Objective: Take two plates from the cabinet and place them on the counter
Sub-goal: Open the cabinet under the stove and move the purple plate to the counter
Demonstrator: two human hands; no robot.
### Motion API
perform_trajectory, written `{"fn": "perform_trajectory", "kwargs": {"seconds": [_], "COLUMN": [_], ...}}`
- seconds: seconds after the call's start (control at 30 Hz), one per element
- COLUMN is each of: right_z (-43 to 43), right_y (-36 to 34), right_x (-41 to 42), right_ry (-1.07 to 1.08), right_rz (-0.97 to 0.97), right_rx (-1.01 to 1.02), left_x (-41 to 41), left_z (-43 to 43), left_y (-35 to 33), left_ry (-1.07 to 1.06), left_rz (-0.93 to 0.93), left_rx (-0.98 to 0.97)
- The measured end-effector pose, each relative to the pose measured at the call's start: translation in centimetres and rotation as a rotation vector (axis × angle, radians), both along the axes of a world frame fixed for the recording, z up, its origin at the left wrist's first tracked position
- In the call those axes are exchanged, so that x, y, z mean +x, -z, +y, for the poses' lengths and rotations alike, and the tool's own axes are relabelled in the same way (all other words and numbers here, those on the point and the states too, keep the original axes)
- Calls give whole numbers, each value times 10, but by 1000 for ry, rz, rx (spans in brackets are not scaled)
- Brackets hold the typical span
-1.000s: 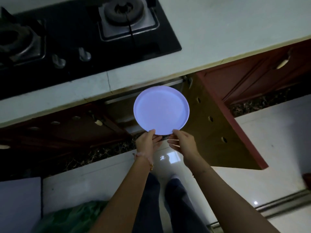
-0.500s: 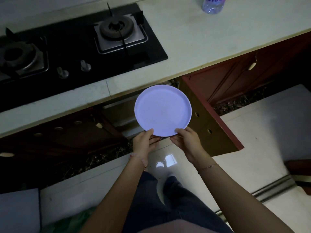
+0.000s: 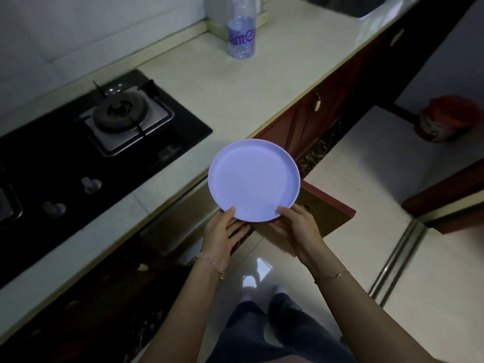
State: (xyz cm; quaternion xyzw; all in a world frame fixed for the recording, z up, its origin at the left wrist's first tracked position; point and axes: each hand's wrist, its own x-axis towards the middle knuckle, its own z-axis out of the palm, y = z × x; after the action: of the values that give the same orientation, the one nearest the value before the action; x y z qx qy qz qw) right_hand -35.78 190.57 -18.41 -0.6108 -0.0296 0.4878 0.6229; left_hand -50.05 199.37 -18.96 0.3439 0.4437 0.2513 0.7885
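A round pale lilac plate is held level in front of the counter's front edge, above the open cabinet door. My left hand grips its near left rim, thumb on top. My right hand grips the near right rim the same way. Whether a second plate lies under the top one I cannot tell. The pale counter stretches behind the plate, its bare part just beyond it. The cabinet's inside is dark and mostly hidden.
A black gas hob with burners and knobs fills the counter's left. A clear water bottle stands at the back. A sink corner shows top right. Red cabinet fronts run below; a red bin sits on the tiled floor.
The plate has risen from below the counter edge to about its level. My view has swung up and right, bringing the bottle, sink corner and bin into sight.
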Motion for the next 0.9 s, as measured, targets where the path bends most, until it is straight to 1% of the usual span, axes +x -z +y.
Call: {"fn": "perform_trajectory", "kwargs": {"seconds": [0.13, 0.3, 0.4, 0.5, 0.63, 0.9], "right_z": [-15, -36, -48, -63, -81, -124], "right_y": [-10, -18, -23, -27, -30, -41], "right_x": [8, 31, 52, 84, 134, 258], "right_ry": [131, 240, 285, 330, 377, 373], "right_rz": [-43, -148, -212, -265, -256, -276], "right_rx": [21, -38, -60, -63, -35, -7], "left_x": [18, 55, 84, 123, 177, 309], "left_z": [11, 6, -1, -12, -27, -66], "left_y": [-1, -4, -8, -14, -22, -39], "left_ry": [56, 177, 233, 291, 340, 335], "left_rz": [-34, -68, -56, -53, -48, -42], "left_rx": [4, 45, 71, 83, 90, 70]}}
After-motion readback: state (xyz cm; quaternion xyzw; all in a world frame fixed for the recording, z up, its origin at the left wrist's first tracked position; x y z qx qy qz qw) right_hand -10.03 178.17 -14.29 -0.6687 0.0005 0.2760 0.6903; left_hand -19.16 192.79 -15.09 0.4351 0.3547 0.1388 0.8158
